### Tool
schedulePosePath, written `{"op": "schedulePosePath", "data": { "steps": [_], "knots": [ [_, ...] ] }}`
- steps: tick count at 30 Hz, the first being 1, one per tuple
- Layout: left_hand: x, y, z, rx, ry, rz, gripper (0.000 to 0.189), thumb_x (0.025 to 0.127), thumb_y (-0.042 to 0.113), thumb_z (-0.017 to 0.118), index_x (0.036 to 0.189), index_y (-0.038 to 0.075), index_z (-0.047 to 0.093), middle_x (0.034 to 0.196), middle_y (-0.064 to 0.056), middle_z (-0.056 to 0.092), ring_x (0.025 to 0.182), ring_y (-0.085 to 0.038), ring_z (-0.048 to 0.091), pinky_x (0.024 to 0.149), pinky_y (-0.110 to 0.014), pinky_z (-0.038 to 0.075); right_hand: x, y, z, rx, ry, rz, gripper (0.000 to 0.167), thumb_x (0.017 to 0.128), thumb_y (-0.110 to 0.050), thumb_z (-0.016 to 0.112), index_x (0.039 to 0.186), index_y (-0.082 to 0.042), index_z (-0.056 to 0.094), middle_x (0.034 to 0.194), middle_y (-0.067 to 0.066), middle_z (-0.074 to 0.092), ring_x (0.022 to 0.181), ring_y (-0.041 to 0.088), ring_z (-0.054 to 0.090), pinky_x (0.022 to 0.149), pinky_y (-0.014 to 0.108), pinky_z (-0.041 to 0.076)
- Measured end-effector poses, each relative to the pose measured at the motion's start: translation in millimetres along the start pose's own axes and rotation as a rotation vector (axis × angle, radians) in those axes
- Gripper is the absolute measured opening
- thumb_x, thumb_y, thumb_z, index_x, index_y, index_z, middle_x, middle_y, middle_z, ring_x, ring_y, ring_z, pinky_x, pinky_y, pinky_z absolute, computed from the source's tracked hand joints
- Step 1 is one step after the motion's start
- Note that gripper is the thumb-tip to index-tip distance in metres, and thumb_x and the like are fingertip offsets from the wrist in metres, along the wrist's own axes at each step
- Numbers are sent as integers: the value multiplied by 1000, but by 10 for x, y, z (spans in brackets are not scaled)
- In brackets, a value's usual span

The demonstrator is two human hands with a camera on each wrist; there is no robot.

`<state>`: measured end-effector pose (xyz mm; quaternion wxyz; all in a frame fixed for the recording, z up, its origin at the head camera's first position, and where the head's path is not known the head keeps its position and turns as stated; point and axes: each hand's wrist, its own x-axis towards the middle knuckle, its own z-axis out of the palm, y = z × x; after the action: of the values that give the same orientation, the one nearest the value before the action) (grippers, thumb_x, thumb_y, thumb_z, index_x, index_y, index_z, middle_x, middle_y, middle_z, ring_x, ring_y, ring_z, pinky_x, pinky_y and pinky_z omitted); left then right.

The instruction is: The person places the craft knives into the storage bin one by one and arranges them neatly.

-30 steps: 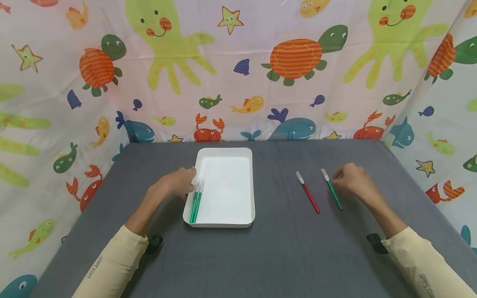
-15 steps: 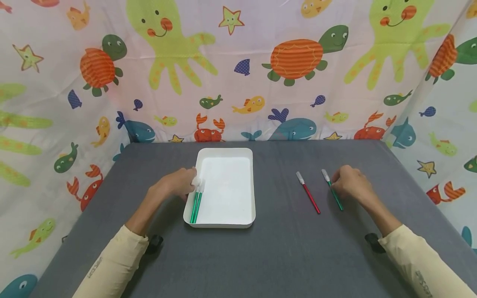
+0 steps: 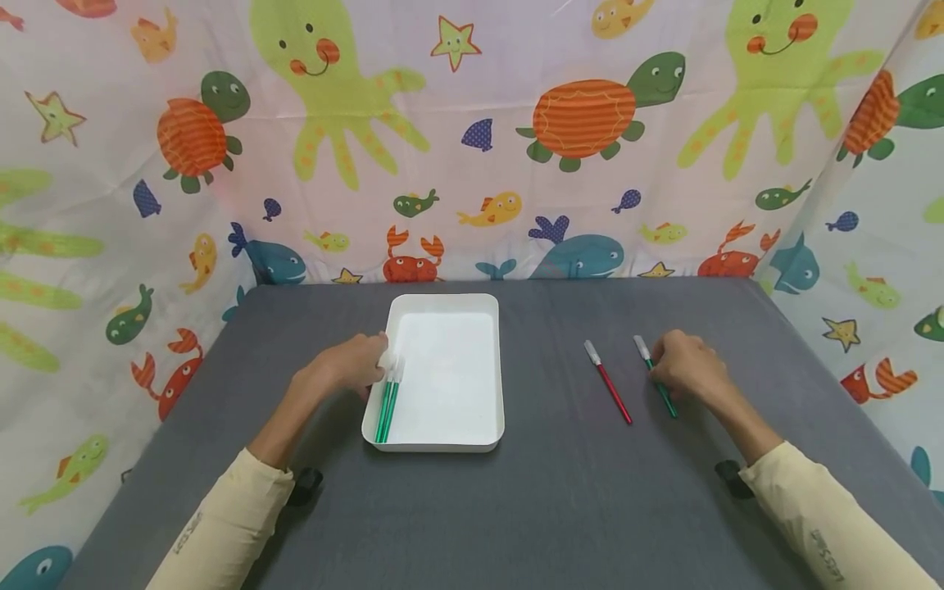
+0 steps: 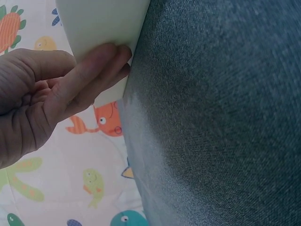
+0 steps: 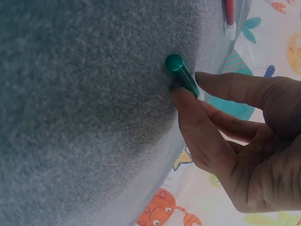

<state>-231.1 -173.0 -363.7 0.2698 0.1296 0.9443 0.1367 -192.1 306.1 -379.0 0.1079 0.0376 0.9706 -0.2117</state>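
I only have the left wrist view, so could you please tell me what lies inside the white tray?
Observer: Green pens lie along the left side of the tray.
Operator: Thank you; and what is over on the right?
Observer: The right hand is at a loose green pen, thumb and finger on either side of it.
Operator: Does anything else lie near that?
Observer: Yes, a red pen, apart from it, to its left.

tabletop booth – sea-animal print curtain (image 3: 442, 164) round three sides, grey cloth-topped table (image 3: 546, 508) – room type unclear
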Motion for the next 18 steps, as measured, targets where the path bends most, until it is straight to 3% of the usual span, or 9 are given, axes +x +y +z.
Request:
{"op": "schedulePosePath", "data": {
  "steps": [4,15,18],
  "knots": [
    [0,-2,-9,-5,6,0,71,106,14,59,163,-6,22,147,-29,56,82,-15,74,100,-45,59,8,-6,0,-6,2,-2,26,89,-8,70,109,7,70,97,21,70,59,18,67,56,33,45],
    [-2,-5,-4,6,0,4,73,105,13,61,162,-9,21,145,-29,57,82,-15,73,92,-39,62,6,10,20,-6,-7,-2,9,86,-5,65,90,0,71,77,8,66,56,17,65,54,33,43],
    [11,-6,-2,12,5,11,72,105,14,61,162,-9,22,144,-29,58,83,-16,74,92,-39,62,-4,19,2,-11,-8,5,15,87,-7,67,97,3,72,82,12,69,57,16,66,55,33,44]
  ]
}}
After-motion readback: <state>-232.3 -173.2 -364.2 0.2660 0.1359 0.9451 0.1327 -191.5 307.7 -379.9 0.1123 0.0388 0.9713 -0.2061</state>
